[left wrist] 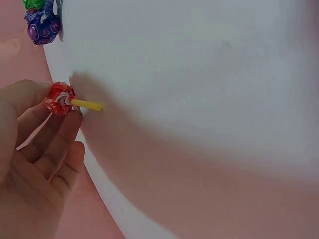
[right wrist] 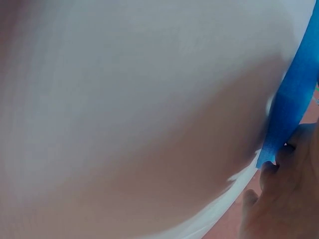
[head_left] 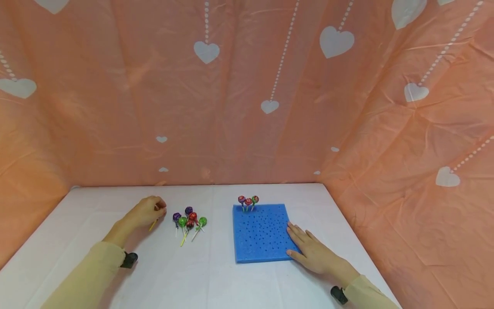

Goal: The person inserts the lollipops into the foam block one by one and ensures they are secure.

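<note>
Head view: your left hand [head_left: 144,212] pinches a lollipop [left wrist: 56,102], loose ones [head_left: 182,222] beside it; three [head_left: 248,201] already stand in foam [head_left: 256,254] your flat right hand [head_left: 315,253] touches.

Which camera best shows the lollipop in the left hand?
The left wrist view: the lollipop shows its red wrapper and yellow stick. The head view shows mainly the stick by the left hand; the right wrist view omits the lollipop.
</note>
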A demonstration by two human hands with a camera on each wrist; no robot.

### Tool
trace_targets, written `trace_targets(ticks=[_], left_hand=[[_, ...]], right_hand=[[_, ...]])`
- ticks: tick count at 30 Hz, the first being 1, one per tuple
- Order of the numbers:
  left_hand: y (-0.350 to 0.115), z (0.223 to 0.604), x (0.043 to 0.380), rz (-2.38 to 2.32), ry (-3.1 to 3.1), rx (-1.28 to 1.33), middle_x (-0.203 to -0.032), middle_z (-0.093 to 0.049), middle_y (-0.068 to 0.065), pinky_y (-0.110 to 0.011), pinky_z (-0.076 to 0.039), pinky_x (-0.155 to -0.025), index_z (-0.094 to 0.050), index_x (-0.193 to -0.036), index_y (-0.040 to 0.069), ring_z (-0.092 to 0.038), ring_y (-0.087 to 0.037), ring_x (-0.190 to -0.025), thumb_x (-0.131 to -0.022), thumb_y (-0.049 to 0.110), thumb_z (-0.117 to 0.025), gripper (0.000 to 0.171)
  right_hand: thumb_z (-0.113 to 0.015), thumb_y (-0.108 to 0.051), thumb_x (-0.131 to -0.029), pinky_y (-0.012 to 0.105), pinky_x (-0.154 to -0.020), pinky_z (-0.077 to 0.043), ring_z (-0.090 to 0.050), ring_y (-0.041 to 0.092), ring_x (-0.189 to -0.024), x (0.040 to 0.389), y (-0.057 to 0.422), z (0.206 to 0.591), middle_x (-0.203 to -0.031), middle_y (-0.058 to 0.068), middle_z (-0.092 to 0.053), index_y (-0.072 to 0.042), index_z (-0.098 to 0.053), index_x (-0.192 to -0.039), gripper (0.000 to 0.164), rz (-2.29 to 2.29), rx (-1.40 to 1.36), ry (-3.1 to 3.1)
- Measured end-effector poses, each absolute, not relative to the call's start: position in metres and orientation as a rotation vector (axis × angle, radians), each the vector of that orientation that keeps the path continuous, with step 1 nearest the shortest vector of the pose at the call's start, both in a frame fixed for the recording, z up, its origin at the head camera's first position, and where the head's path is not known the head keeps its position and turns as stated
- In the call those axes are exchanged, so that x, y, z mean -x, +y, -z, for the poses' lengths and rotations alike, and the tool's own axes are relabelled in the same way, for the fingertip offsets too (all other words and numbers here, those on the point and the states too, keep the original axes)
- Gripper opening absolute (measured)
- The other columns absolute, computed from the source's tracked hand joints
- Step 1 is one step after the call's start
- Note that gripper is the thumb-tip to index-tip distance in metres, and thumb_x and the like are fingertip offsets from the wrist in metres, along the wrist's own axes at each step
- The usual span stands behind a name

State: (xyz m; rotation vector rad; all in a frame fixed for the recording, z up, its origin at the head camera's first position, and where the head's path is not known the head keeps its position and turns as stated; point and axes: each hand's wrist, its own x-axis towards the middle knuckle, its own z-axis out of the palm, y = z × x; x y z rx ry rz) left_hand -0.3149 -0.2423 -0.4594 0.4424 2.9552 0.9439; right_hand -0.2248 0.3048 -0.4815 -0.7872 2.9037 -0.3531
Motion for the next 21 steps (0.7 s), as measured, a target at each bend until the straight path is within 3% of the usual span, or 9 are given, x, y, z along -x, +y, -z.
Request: trace_targets(ticks=[9, 21], left_hand=[[-0.2435, 0.4604, 0.3163, -0.941, 2.965, -0.484, -0.091, -0.066, -0.013, -0.036, -0.055, -0.07, -0.067, -0.104, -0.009, -0.062, -0.022, -0.082, -0.098, 0.004, -0.065, 0.014], [-0.2414, 0.4596, 0.3098, -0.98, 3.005, -0.488, -0.098, -0.066, -0.017, -0.04, -0.057, -0.074, -0.066, -0.11, -0.011, -0.063, -0.027, -0.087, -0.098, 0.003, -0.066, 0.019]], right_hand=[[-0.039, -0.056, -0.109, 0.059, -0.126, -0.016, -0.017, 0.037, -0.158, 0.2258, 0.3025, 0.4786, -0.173, 0.014, -0.016, -0.001, -0.024, -0.164, 0.079, 0.359, 0.782, 2.895], [-0.041, -0.059, -0.108, 0.057, -0.126, -0.017, -0.017, 0.033, -0.158, 0.2242, 0.3034, 0.4822, -0.173, 0.01, -0.016, -0.005, -0.024, -0.164, 0.08, 0.337, 0.737, 2.894]])
